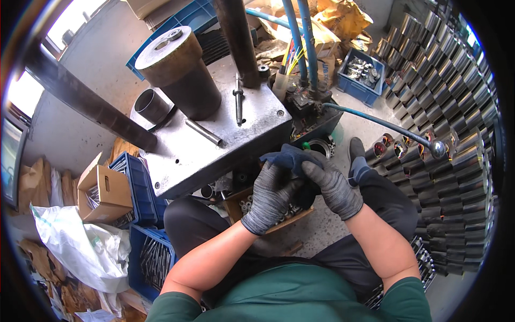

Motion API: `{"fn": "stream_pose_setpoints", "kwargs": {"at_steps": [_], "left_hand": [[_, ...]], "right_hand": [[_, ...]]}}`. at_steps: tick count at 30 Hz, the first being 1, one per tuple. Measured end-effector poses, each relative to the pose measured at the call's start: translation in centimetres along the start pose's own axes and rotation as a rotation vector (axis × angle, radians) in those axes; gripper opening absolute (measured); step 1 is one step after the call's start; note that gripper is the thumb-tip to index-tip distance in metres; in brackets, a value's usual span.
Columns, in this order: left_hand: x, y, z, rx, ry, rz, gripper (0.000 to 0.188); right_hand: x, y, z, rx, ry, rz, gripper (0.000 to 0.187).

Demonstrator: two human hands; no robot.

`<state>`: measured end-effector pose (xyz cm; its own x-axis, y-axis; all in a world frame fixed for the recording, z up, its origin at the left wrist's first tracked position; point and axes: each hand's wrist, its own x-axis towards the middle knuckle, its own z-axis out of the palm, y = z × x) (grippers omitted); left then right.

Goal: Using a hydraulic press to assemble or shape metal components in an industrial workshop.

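Observation:
Both my hands wear grey knitted gloves and meet in front of the press table's near edge. Between them is a crumpled dark blue cloth (289, 159), gripped on its left side by my left hand (264, 197) and on its right by my right hand (333, 185). Whether anything is wrapped inside the cloth cannot be seen. Below my hands, partly covered by them, sits an open box (294, 220) with small metal parts. On the steel press table (252, 131) lie a stepped shaft (238, 102) and a plain metal rod (204, 132).
A heavy ram cylinder (185, 80) and a short metal ring (152, 105) stand on the press table. A blue lever (383, 124) with a ball end juts rightward. Stacked metal tubes (429, 96) line the right. Blue crates (137, 182) and a cardboard box (104, 193) stand left.

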<state>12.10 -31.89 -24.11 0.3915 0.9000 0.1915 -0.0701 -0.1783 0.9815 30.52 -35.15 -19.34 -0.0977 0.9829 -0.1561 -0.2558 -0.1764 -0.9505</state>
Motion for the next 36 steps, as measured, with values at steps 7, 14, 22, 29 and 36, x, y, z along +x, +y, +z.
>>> {"fn": "stream_pose_setpoints", "kwargs": {"at_steps": [7,14,22,29,36], "left_hand": [[0.8,0.9,-0.3,0.022,-0.066,-0.062,0.053],[0.7,2.1,-1.3,-0.401,-0.055,-0.187,0.048],[0.9,4.6,-2.2,-0.777,-0.126,-0.362,0.057],[-0.1,1.1,-0.1,-1.126,-0.041,-0.657,0.048],[-1.6,-2.5,1.1,-0.933,-0.019,-0.766,0.029]], "right_hand": [[-0.3,1.4,0.5,-0.136,0.117,-0.142,0.051],[-0.2,1.3,-0.6,-0.23,0.179,-0.331,0.042],[0.8,-0.6,-3.6,-0.919,0.296,-0.465,0.045],[0.1,-0.1,0.2,-0.063,0.086,-0.54,0.074],[0.6,1.0,0.2,-0.695,0.034,-0.573,0.053]]}}
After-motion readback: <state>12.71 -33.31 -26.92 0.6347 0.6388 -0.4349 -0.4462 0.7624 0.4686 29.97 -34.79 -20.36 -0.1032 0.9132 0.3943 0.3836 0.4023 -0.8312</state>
